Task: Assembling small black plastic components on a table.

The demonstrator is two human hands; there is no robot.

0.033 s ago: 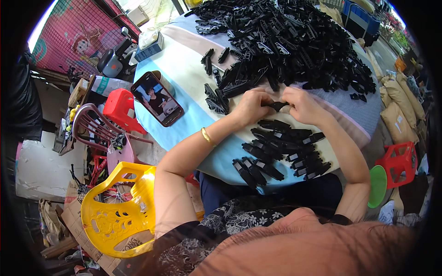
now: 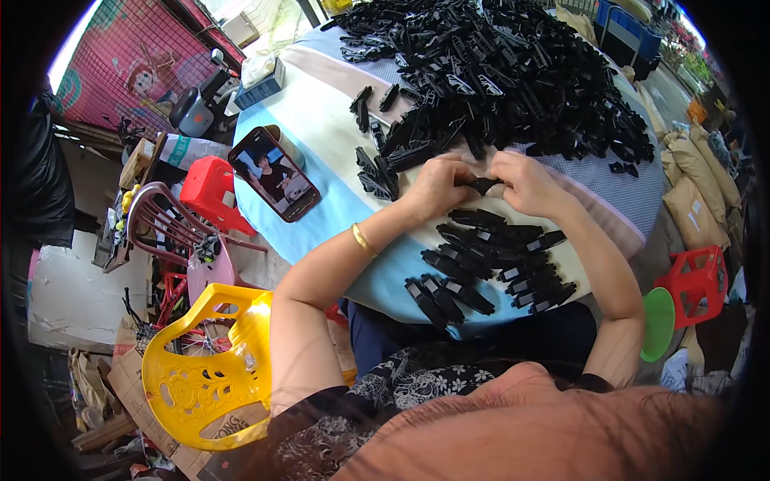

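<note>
My left hand (image 2: 437, 188) and my right hand (image 2: 525, 183) meet over the table (image 2: 321, 144), which is covered in light blue cloth. Together they pinch one small black plastic part (image 2: 481, 185). A gold bangle (image 2: 362, 239) sits on my left wrist. Behind the hands a big heap of the same black parts (image 2: 497, 72) covers the far half of the table. In front of the hands, several black parts lie in rough rows (image 2: 481, 260) near the table's front edge.
A phone (image 2: 274, 173) with its screen lit lies on the table's left side. A yellow plastic chair (image 2: 200, 377) and a red stool (image 2: 210, 188) stand to my left. Another red stool (image 2: 696, 280), a green dish (image 2: 658, 325) and sacks (image 2: 694, 200) are on my right.
</note>
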